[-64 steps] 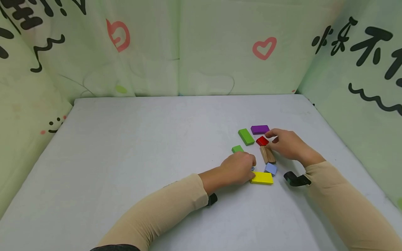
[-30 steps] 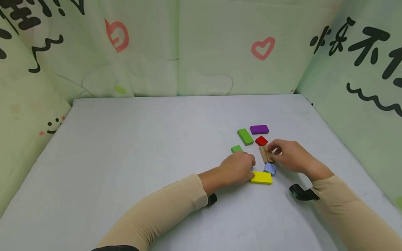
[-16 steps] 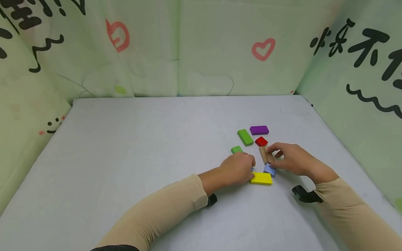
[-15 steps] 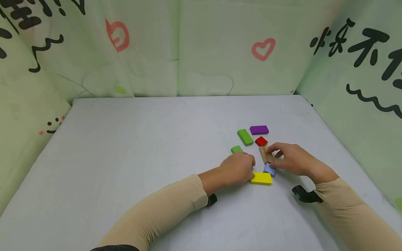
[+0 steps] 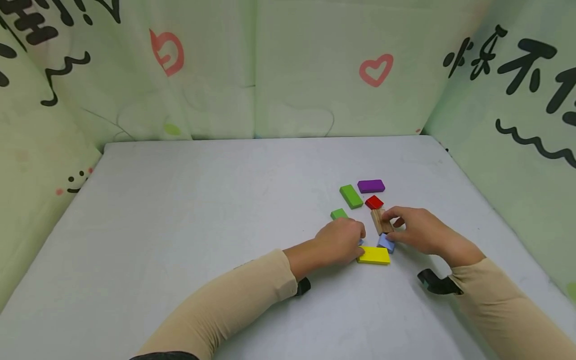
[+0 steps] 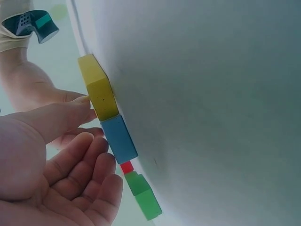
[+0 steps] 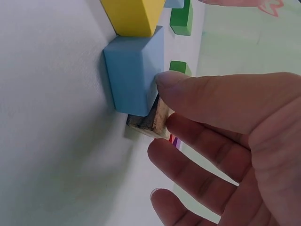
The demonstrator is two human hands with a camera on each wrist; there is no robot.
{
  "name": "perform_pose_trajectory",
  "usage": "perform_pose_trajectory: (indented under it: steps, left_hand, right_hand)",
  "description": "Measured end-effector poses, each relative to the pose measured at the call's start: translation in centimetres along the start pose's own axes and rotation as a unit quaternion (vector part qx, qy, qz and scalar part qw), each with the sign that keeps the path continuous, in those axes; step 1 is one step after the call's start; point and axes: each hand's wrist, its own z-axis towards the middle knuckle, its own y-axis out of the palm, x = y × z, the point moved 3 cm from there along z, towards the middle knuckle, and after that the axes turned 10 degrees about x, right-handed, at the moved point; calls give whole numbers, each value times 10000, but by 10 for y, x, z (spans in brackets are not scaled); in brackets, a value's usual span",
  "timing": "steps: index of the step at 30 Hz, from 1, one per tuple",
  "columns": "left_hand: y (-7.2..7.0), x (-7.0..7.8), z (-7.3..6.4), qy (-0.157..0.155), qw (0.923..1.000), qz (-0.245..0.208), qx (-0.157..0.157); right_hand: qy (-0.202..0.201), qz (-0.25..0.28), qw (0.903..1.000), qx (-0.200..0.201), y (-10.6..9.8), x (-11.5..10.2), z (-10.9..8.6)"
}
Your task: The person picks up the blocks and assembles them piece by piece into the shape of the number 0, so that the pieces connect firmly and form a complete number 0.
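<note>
My left hand (image 5: 337,241) rests beside the row of blocks, its thumb touching the end of the yellow block (image 5: 375,255). In the left wrist view its other fingers bend loosely beside a light blue block (image 6: 119,139), mostly hidden by the hand in the head view. My right hand (image 5: 420,230) pinches the wooden block pieces (image 5: 378,222) between thumb and index finger; its thumb tip also lies against a second light blue block (image 7: 134,75). That block stands between the wood and the yellow block. A red block (image 5: 374,202) sits just beyond the wood.
Beyond the hands lie a purple block (image 5: 371,186) and a green block (image 5: 351,196). A smaller-looking green block (image 5: 339,213) is partly behind my left hand. The white table (image 5: 202,210) is bordered by pale green printed curtains (image 5: 306,65) on three sides.
My right hand has moved from beside the red and purple blocks back towards me, onto the wooden pieces, its thumb reaching the nearer light blue block. My left hand has stayed in place.
</note>
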Motion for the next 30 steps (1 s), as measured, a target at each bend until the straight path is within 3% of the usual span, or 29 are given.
perform_pose_trajectory:
  steps: [12, 17, 30]
  left_hand:
    - [1, -1, 3, -42, 10000, -38, 38]
    - [-2, -5, 6, -144, 9995, -279, -28]
    - [-25, -31, 17, -517, 9949, -710, 488]
  right_hand:
    - [-45, 42, 10000, 54, 0, -1, -1]
    - [21, 92, 10000, 12, 1, 0, -1]
    - [-7, 136, 9999, -24, 2, 0, -1]
